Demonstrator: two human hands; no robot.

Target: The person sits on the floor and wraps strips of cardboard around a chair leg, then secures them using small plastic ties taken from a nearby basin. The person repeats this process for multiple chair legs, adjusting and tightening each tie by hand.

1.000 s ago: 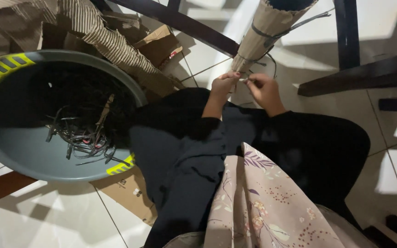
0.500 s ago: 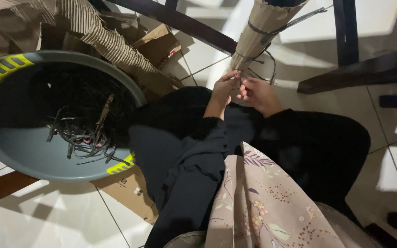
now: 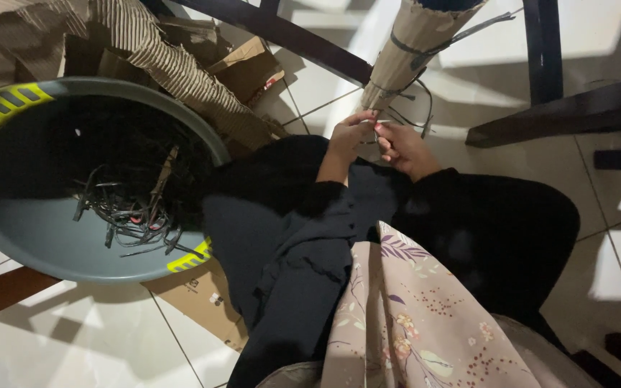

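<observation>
**Both hands at the foot of a cardboard-wrapped bundle**

Head view, looking down over the person's lap. Landmark taken: the cardboard-wrapped bundle (image 3: 415, 54), a long roll of brown corrugated card bound round with dark ties, leaning in from the top of the frame with its lower end toward the person.

The left hand (image 3: 350, 136) sat right at the bundle's lower end, fingers curled and pinched on something thin there; the item itself was too small to make out. The right hand (image 3: 404, 147) lay just beside the left, a little to the right of the bundle's foot, fingers likewise bent inward and meeting the left hand's fingertips. Both hands closed in a pinch, touching or all but touching each other. Loose dark ties (image 3: 418, 108) hung off the bundle just above the right hand.

Left of the bundle and well apart from it, a round grey tub (image 3: 37, 237) with yellow striped rim marks held a tangle of dark cut ties (image 3: 131, 212). Between tub and bundle lay a heap of torn cardboard (image 3: 181, 72), more of it flat under the tub's near edge. Below the bundle, dark sleeves and a floral cloth (image 3: 411, 316) covered the lap. Dark furniture legs (image 3: 540, 50) stood to the bundle's right on pale floor tiles (image 3: 59, 345).
</observation>
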